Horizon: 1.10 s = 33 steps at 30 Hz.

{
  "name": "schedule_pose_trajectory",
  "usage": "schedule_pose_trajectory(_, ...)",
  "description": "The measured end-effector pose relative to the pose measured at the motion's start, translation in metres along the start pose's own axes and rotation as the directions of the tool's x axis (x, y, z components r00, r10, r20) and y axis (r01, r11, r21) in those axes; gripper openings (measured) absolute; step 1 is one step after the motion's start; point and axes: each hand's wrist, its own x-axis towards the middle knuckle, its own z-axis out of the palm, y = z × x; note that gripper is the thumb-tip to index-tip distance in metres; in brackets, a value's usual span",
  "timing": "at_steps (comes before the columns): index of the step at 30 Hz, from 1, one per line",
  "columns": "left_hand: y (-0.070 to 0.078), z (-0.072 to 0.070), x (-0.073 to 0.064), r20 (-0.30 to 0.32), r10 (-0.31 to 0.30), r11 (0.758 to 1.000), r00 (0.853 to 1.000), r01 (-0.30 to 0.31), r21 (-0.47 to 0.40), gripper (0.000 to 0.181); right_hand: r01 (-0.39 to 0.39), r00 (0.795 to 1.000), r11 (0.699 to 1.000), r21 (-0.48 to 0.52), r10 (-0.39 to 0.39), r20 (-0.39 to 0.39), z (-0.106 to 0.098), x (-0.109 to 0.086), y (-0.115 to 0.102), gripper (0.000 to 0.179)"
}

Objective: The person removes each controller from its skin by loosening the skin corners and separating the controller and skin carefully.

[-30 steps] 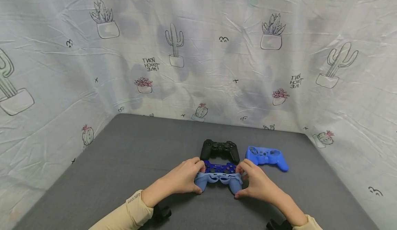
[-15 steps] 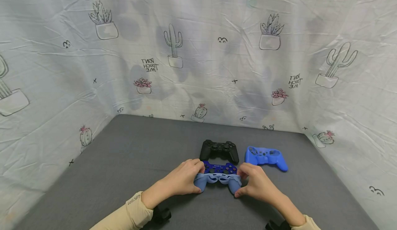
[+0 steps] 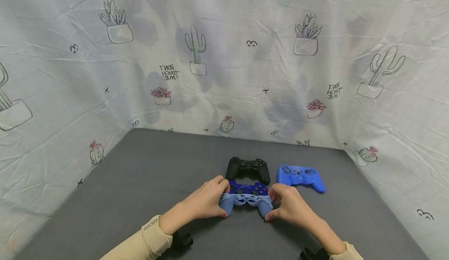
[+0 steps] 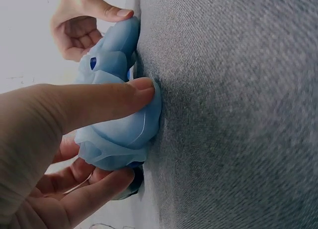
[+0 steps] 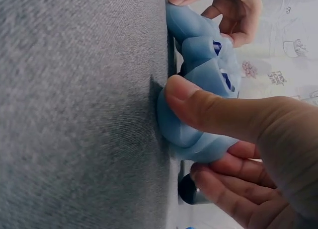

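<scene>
A dark blue game controller (image 3: 247, 189) lies on the grey cloth, its near part and both grips covered by a light blue silicone sleeve (image 3: 227, 204). The sleeve's edge bunches across the controller's middle, leaving the far part with the buttons bare. My left hand (image 3: 206, 200) holds the left side, thumb on the rounded grip end and fingers at the far edge. On the other side, my right hand (image 3: 292, 205) holds the right grip likewise, thumb on its end. In the right wrist view, the sleeve (image 5: 181, 127) is against the cloth; the fingertips lie along its far edge.
Just beyond the held controller sits a black game controller (image 3: 232, 172). A bright blue silicone controller cover (image 3: 297, 178) lies to its right. The grey tabletop (image 3: 168, 154) ends at a white curtain (image 3: 231, 96) printed with cacti.
My right hand's fingers have shifted slightly toward me along the sleeve's side. The left hand keeps its grip, and the controller and sleeve look much the same.
</scene>
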Motion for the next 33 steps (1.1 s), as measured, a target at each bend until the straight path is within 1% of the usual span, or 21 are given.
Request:
schedule_pose_trajectory(2, 0.0001, -0.0002, -0.0001, -0.009, -0.006, 1.000, 1.000, 0.006, 0.003, 0.055, 0.029, 0.999, 1.000, -0.005, -0.030, -0.028, 0.0013, 0.0000, 0.0011, 0.056)
schedule_pose_trajectory(6, 0.0012, -0.0003, -0.0003, -0.018, -0.002, 1.000, 1.000, 0.002, 0.011, 0.052, 0.042, 0.998, 0.999, 0.002, -0.042, -0.054, 0.0034, -0.0007, 0.0022, 0.054)
schedule_pose_trajectory(12, 0.0025, 0.0002, 0.0001, -0.021, 0.021, 0.999, 1.000, -0.021, 0.040, 0.049, 0.042, 0.997, 0.999, 0.012, -0.042, -0.071, 0.0041, -0.0014, 0.0001, 0.055)
schedule_pose_trajectory(15, 0.0023, 0.0010, 0.0000, -0.021, 0.030, 0.998, 0.999, -0.029, 0.047, 0.048, 0.037, 0.997, 0.999, 0.000, -0.037, -0.074, 0.0045, -0.0023, -0.0006, 0.054)
schedule_pose_trajectory(18, 0.0014, 0.0018, -0.0004, -0.024, 0.034, 0.999, 0.999, -0.033, 0.038, 0.047, 0.029, 0.996, 0.999, -0.020, -0.030, -0.080, 0.0048, -0.0031, -0.0003, 0.053)
schedule_pose_trajectory(22, -0.0001, 0.0027, -0.0008, -0.033, 0.045, 0.999, 0.998, -0.044, 0.020, 0.046, 0.001, 0.996, 1.000, -0.012, -0.002, -0.085, 0.0045, -0.0034, 0.0003, 0.050)
schedule_pose_trajectory(27, -0.0008, 0.0029, -0.0012, -0.041, 0.057, 0.998, 0.998, -0.056, 0.027, 0.044, -0.041, 0.998, 0.999, 0.003, 0.042, -0.054, 0.0022, -0.0024, -0.0016, 0.048)
schedule_pose_trajectory(30, -0.0011, 0.0033, -0.0013, -0.038, 0.037, 0.999, 0.999, -0.037, 0.005, 0.044, -0.075, 0.997, 0.997, 0.013, 0.076, -0.018, 0.0003, -0.0019, -0.0031, 0.048)
schedule_pose_trajectory(33, -0.0020, 0.0044, -0.0013, -0.029, 0.007, 0.999, 1.000, -0.008, -0.044, 0.046, -0.124, 0.992, 0.992, 0.028, 0.123, 0.027, -0.0016, -0.0023, -0.0037, 0.050)
